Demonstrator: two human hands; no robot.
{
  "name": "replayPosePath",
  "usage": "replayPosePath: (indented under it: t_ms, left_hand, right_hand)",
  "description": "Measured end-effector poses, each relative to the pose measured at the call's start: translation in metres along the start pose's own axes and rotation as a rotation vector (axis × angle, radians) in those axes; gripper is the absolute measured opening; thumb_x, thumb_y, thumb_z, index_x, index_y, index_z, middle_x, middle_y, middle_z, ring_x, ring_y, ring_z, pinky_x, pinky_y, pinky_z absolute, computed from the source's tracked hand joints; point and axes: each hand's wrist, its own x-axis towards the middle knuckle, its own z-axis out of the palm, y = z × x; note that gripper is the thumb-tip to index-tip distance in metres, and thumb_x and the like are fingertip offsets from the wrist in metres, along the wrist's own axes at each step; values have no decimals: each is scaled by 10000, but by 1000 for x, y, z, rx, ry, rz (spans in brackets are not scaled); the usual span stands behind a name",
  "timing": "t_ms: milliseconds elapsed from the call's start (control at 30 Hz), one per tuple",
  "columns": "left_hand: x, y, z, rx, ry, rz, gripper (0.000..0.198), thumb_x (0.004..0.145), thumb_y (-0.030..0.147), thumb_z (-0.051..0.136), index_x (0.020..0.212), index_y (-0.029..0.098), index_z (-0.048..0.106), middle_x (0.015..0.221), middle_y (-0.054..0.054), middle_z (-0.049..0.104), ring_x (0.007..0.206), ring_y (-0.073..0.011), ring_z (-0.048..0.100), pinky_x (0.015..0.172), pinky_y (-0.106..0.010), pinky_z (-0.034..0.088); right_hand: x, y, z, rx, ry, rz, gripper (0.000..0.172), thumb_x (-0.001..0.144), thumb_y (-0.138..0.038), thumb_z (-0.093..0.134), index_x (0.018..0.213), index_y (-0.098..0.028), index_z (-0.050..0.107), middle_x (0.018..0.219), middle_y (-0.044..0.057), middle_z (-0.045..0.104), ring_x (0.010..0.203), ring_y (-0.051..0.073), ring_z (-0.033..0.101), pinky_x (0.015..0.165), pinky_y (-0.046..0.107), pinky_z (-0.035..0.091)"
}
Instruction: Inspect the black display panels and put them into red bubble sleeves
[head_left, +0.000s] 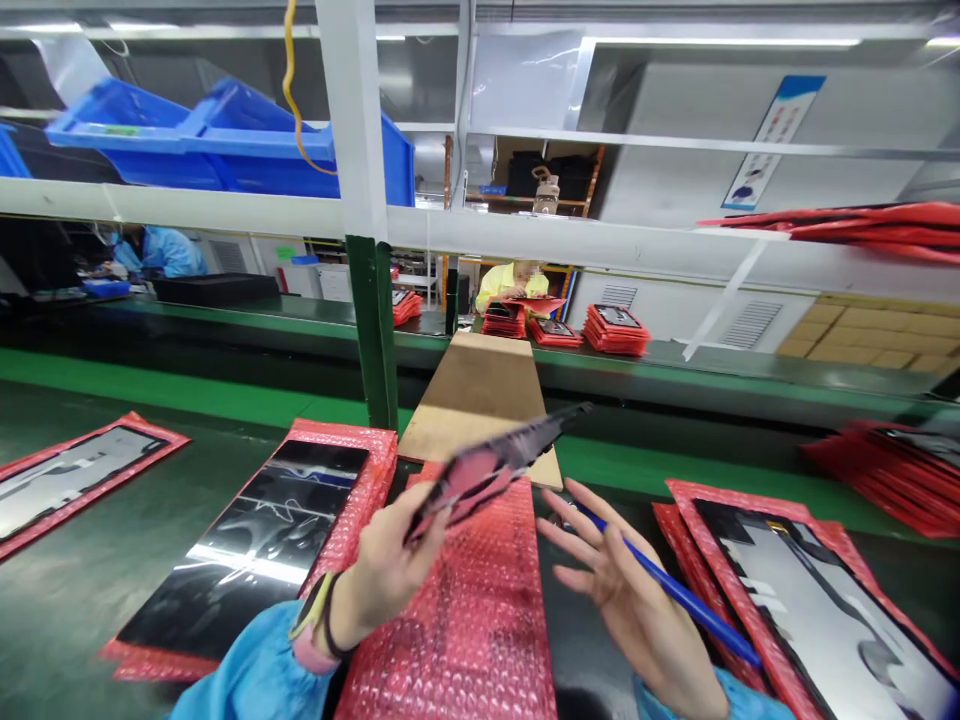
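My left hand (394,560) grips one end of a thin dark panel (499,465), tilted and blurred, above red bubble wrap (465,610). To the right, my right hand (615,580) has its fingers spread, with a blue pen (675,590) lodged across it by the thumb. A glossy black screen panel (255,540) lies on red bubble wrap at the left. On the right, a silver-backed panel (817,610) rests on a red wrap stack.
Another panel (75,475) lies far left. A wooden board (480,390) spans toward the opposite bench, where a person in yellow (517,285) sits behind red stacks (615,330). A green post (373,330) stands ahead; blue bins (202,140) sit overhead. More red packs (885,475) are right.
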Motion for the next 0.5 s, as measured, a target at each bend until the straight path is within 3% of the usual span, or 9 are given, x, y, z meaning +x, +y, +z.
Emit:
replayPosePath:
  t_ms: [100,167,267,400,500]
  left_hand:
    - [5,-8,3,147,-96,558,338,840,43,532,1162,139,573,1072,-144,732,1092,-244,654,893,-356,568]
    - [13,-9,3,247,-120,747,235,841,53,556,1058,114,624,1025,-146,746,1148,-260,618,948,-404,541]
    - [24,0,-2,325,-160,777,198,868,61,529,1020,105,649,1017,-132,750,1184,-259,592,1019,-441,482]
    - [32,26,-6,172,-214,731,151,873,235,597,998,170,653,1030,-79,752,1140,-241,621,1061,-459,430]
    - [35,45,-7,46,-239,734,53,839,155,618,869,156,662,950,-33,769,1023,-198,671,1083,-404,406]
  right_hand:
    - [-1,2,12,172,-137,30,636,634,-598,762,1184,-310,623,1332,83,597,1171,333,586,805,459,567]
    - [-1,5,14,219,-112,65,533,596,-580,796,1041,-307,684,1205,56,684,1128,313,616,931,471,499]
    - [4,8,13,185,-66,121,373,616,-482,826,910,-289,702,1097,41,727,1090,303,638,974,452,470]
    - [14,14,14,144,-99,62,622,592,-412,859,1152,-289,617,1090,74,720,1075,319,641,917,461,505]
    - [18,18,15,140,-165,8,743,594,-389,861,1256,-287,539,1121,92,705,1068,324,642,928,482,491]
